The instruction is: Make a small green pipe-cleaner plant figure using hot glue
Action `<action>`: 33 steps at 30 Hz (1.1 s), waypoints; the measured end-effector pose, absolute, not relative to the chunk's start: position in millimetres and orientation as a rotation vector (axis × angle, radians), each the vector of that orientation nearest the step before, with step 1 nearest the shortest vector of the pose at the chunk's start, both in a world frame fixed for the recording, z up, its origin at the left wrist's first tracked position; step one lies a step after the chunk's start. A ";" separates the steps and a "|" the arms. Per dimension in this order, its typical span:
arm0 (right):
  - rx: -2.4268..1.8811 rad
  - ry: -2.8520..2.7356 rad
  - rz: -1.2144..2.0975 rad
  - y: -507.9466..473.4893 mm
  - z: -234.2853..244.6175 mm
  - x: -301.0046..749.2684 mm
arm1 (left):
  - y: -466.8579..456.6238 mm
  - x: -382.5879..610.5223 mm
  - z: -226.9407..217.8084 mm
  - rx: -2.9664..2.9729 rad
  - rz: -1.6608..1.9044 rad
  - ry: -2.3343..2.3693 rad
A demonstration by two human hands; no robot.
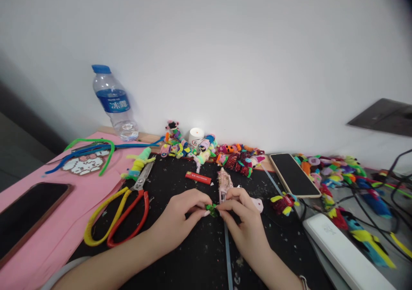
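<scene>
My left hand and my right hand meet over the black mat. Both pinch a small green pipe-cleaner piece between their fingertips. A thin blue pipe cleaner runs from under my right hand toward the front edge. Just behind my hands lie a pink glue gun and a red lighter.
Scissors with yellow and red handles lie left of my hands. A water bottle, a lit candle and several colourful pipe-cleaner figures line the wall. Phones lie at the left and right. A white power strip and cables sit right.
</scene>
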State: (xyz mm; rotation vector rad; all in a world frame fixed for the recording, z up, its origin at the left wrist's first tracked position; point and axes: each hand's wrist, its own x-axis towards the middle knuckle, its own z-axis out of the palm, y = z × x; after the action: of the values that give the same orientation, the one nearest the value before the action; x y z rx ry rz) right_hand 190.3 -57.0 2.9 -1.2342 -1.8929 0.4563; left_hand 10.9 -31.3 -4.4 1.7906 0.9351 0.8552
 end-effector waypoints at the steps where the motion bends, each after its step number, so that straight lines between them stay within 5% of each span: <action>1: -1.235 -1.893 0.461 -57.1 2.6 190.2 | -31.1 10.9 -4.1 1.794 0.854 0.932; 33: -1.192 -1.940 0.479 -57.5 3.1 195.4 | -27.7 10.3 -6.2 1.416 0.868 0.799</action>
State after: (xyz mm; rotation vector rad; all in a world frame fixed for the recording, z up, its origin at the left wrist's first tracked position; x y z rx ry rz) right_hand 195.4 -57.5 3.1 -1.1917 -1.9403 0.4790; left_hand 10.3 -27.7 -6.2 1.4161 0.7989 0.8684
